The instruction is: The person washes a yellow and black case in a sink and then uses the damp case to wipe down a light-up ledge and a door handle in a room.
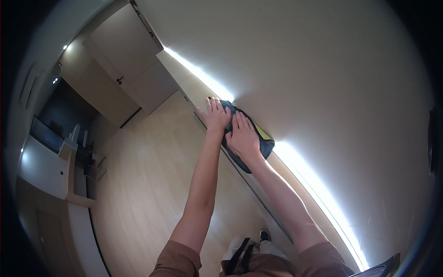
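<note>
A dark blue soft bag [266,147] with a yellow-green panel lies on a narrow pale ledge [196,87] against the wall. My left hand [218,115] rests flat on the bag's far left end, fingers stretched out and thumb apart. Close beside it, my right hand [243,135] lies palm down on the middle of the bag, also with fingers extended. Both hands touch the bag from above without wrapping round it. Part of its top is hidden under them.
A bright light strip [314,189] runs along the wall behind the ledge. Wooden floor [147,157] spreads to the left, below the ledge's dark edge. Farther off are a door [131,55], a monitor [47,134] and a chair [94,168]. My shoe [264,236] shows below.
</note>
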A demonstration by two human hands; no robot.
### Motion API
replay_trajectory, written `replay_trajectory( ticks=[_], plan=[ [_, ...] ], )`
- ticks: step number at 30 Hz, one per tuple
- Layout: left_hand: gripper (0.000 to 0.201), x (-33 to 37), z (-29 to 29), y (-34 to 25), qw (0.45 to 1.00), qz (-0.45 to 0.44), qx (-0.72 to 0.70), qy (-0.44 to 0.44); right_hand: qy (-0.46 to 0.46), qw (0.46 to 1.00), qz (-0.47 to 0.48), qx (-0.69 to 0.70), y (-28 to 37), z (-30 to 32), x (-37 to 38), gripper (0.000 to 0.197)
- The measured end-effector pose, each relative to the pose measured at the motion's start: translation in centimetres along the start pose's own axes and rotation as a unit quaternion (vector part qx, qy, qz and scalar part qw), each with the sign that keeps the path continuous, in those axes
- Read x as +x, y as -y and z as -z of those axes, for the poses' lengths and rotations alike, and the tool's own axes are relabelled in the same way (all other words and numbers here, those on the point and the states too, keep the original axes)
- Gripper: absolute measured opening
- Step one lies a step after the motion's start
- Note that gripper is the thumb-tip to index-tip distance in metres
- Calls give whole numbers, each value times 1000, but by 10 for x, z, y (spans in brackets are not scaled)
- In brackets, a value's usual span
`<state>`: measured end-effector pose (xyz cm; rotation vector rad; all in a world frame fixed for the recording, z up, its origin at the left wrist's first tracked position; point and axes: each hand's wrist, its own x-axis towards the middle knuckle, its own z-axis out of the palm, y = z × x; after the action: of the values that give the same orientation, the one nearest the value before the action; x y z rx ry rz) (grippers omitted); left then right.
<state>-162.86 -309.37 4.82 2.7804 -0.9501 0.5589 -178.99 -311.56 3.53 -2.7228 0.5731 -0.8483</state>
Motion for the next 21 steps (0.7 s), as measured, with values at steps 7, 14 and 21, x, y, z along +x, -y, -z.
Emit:
replay_trajectory(
  ticks=[7, 14, 21],
  plan=[
    [70, -3, 2, -3, 1000, -8, -1, 0, 43, 999, 15, -13, -3, 10, -3, 84],
    [69, -3, 9, -1, 999, -29, 14, -1, 77, 997, 15, -22, 1, 16, -1, 110],
    [70, 2, 18, -1, 1000, -7, 13, 9, 49, 997, -21, -49, 12, 7, 8, 110]
  ],
)
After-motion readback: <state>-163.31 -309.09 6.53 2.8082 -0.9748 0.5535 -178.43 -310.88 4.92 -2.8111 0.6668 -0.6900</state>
